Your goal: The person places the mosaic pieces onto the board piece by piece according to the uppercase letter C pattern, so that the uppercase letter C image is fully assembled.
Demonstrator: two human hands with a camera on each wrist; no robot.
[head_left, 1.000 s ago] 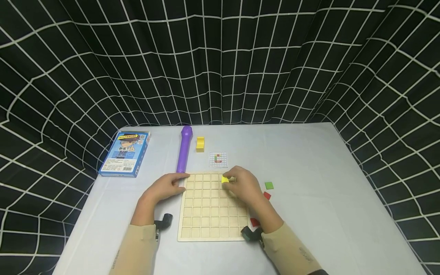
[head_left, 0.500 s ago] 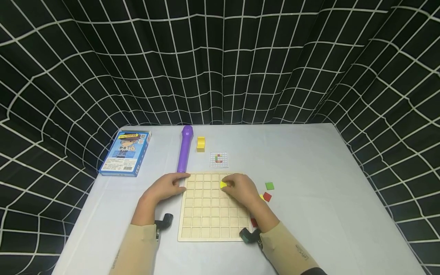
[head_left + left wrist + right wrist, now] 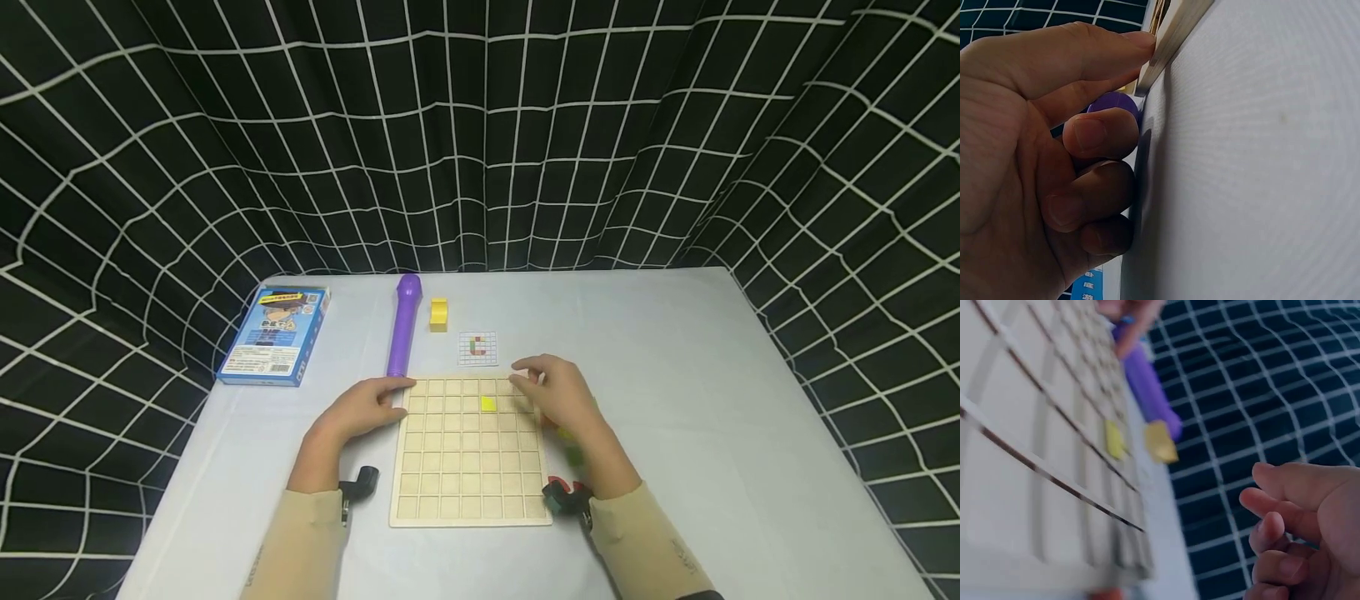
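A yellow square tile lies in one cell of a wooden grid board, near its far side. My right hand is just right of that tile, over the board's far right corner, and holds nothing. In the right wrist view its fingers hang loosely bent, apart from the board. My left hand touches the board's left edge with thumb and forefinger. In the left wrist view the thumb rests against the board's side, and the other fingers are loosely curled. Red tiles show partly beside my right wrist.
Beyond the board lie a small card with a coloured grid pattern, a notched yellow block and a purple tube. A blue box lies at the left. My right forearm partly covers green and yellow pieces.
The right hand, which pinched the yellow tile above the board, has let it go into a cell and moved back to the right. The left hand stays at the board's edge.
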